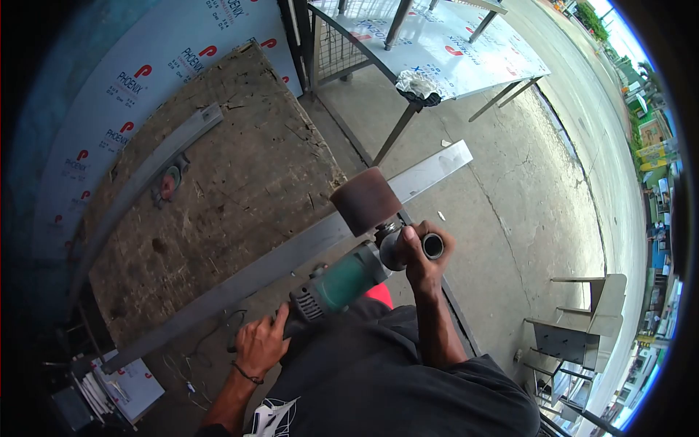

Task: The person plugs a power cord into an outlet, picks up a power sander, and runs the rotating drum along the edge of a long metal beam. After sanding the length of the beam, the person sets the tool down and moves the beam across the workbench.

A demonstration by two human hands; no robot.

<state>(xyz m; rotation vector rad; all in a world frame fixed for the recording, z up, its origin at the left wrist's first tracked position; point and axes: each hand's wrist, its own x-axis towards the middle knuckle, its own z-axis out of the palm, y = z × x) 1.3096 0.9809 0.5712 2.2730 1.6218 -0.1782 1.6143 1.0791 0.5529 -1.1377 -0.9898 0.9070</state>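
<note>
Slanting across, the green power tool (346, 280) is held at its rear by the left grip (261, 344) and at its front handle (433, 246) by the right grip (427, 256). Its brown drum (366, 201) sits just beyond the right grip, overlapping a metal bar (291, 253) in view; the wooden bench (240, 182) lies beyond the left grip.

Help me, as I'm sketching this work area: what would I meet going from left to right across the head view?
Small reddish disc → left hand → green body of the power tool → right hand → dark panel on metal legs.
</note>
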